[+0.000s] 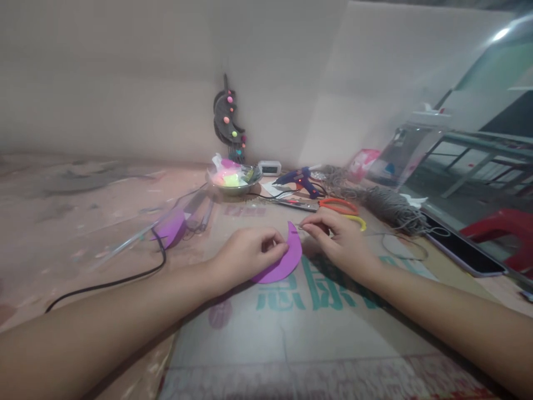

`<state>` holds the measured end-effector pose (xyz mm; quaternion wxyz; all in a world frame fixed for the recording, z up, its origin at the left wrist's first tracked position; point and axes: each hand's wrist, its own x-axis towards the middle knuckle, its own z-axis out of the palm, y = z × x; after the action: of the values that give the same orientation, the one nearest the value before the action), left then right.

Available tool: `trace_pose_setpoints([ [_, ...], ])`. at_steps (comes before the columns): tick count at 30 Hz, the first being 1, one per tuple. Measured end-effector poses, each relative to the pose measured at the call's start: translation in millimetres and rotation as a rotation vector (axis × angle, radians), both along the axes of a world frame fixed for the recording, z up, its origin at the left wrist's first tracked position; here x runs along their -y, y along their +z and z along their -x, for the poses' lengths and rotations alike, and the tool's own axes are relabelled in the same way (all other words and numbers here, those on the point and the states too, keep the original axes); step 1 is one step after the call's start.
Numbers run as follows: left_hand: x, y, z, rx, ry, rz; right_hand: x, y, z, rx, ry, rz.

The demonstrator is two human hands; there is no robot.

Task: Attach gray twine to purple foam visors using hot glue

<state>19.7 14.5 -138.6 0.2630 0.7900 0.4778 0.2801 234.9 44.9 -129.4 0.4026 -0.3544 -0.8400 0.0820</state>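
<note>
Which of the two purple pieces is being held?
The purple crescent, pinched between thumb and finger of the left hand. The other purple piece lies farther left, touched by neither hand, by the black cable.

Green Chinese characters (323,289) on the board (233,347) before me: one looks like 康, others partly covered, I can't read them. Faded reddish print (245,211), board's far end: illegible. White gadget (270,168) display: too blurry.

Crescent cutout (293,256): solid purple. Yarn (389,208): grey. Glue gun (303,176): dark blue. Scissors (310,207): orange handles. Board (245,344): teal lettering.
</note>
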Motion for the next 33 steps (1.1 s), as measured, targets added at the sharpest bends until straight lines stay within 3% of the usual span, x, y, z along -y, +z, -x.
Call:
trace_pose_setpoints([
  [7, -0.8, -1.5, 0.1, -0.020, -0.031, -0.006, -1.4, -1.3, 3.4, 0.015, 0.023, 0.058],
  [12, 0.8, 0.0, 1.1, -0.041, -0.030, -0.027, 3.1, 0.0, 6.7, 0.006, 0.026, 0.215],
  [16, 2.0, 2.8, -0.2, 0.068, -0.003, -0.069, 12.0, 4.1, 11.9, -0.010, -0.012, 0.300],
  [25, 5.7, 0.8, -10.0, 0.356, 0.083, 0.096, 19.5, 5.9, 16.2, -0.037, -0.043, 0.315],
  [33, 3.3, 3.7, -8.9, 0.379, 0.043, 0.096, 18.3, 4.5, 15.2, -0.016, -0.020, 0.275],
])
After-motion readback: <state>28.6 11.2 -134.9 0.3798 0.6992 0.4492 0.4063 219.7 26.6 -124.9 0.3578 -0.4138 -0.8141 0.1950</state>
